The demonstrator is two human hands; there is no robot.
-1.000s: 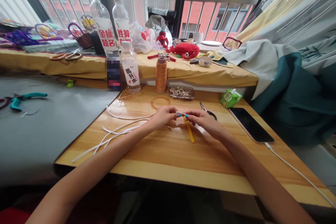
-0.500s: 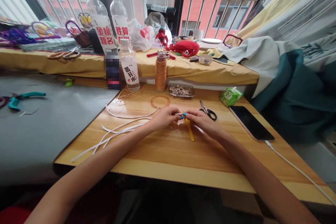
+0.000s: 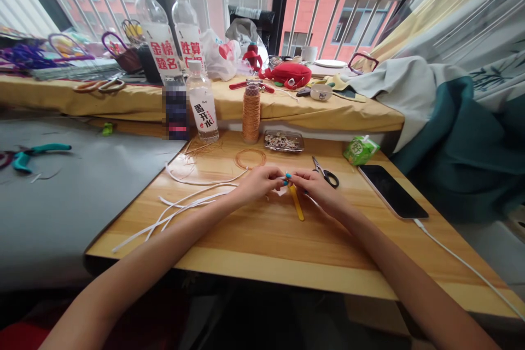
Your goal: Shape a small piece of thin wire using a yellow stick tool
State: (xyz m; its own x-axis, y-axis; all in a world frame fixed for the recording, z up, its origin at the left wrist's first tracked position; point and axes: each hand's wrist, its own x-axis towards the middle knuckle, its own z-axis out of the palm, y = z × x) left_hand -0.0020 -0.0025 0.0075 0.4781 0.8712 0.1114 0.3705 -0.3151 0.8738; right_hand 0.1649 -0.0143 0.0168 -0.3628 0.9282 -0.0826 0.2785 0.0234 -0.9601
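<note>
1. The left hand (image 3: 257, 181) and the right hand (image 3: 318, 186) met fingertip to fingertip over the middle of the wooden table (image 3: 262, 246).
2. Both hands were pinched shut on one small piece held between them; it was too small to name.
3. A yellow strip (image 3: 297, 203) ran down from the pinch toward the person and lay on the table top, its upper end under the right hand's fingers.
4. Scissors (image 3: 325, 173) with black handles lay on the table just beyond the right hand, apart from it.
5. A coil of copper-coloured wire (image 3: 250, 158) lay flat just beyond the left hand.
6. Behind the coil stood a spool of the same wire (image 3: 251, 114), upright, with a small water bottle (image 3: 203, 109) to its left.
7. A shallow tray of small pieces (image 3: 284, 142) sat to the right of the spool.
8. White strips (image 3: 180, 206) trailed across the table to the left of the left forearm.
9. A dark phone (image 3: 392, 192) lay face up near the table's right edge, a white cable (image 3: 463, 265) running from its near end.
10. A green packet (image 3: 360, 150) rested just beyond the phone.
11. Teal-handled pliers (image 3: 35, 152) lay well apart on the grey surface to the left.
</note>
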